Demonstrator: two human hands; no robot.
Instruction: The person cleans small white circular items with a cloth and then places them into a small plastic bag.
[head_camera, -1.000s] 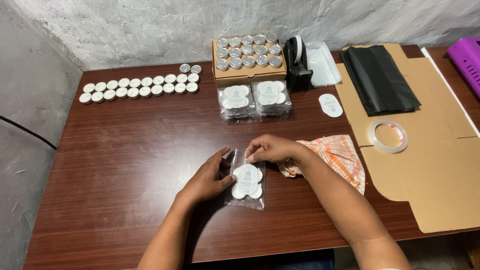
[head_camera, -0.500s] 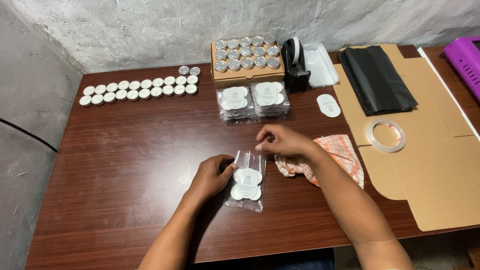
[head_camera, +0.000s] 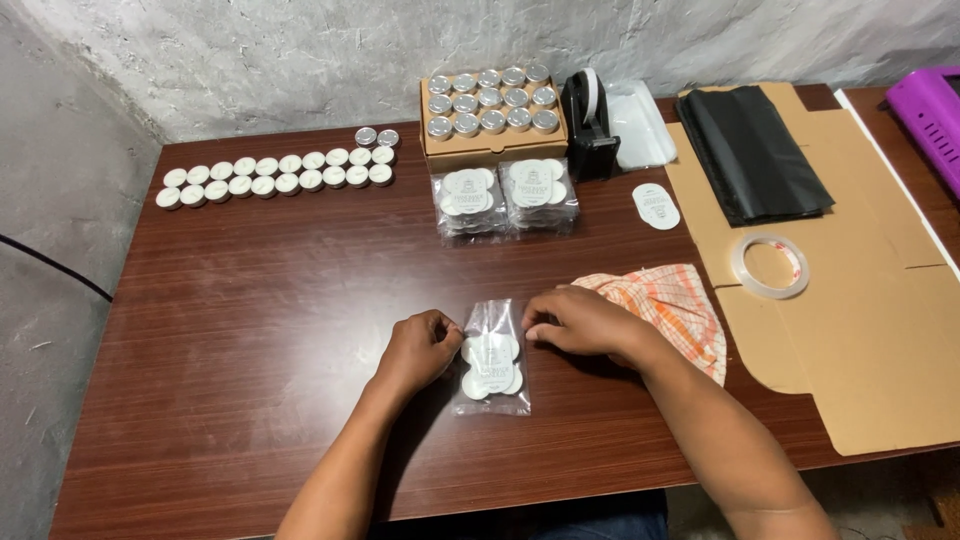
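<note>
The left hand (head_camera: 420, 347) and the right hand (head_camera: 578, 320) pinch the sides of a clear bag of tealights (head_camera: 491, 360) lying on the table (head_camera: 250, 300); the sealing step appears in hand, which calls for a flat fold.

Count: three clear packets of candles, one (head_camera: 491, 362) at centre frame, two (head_camera: 470, 201) (head_camera: 540, 192) above it. One tape dispenser (head_camera: 588, 125). One tape roll (head_camera: 769, 265). One checked cloth (head_camera: 672, 308).

Light: even, soft, fairly bright, from above.
Shadows: faint, short, under the forearms on the table (head_camera: 250, 300).
Glare: mild sheen on the clear bags (head_camera: 640, 125) and tape roll (head_camera: 769, 266).
Focus: sharp throughout; slight wide-angle bending at edges.
</note>
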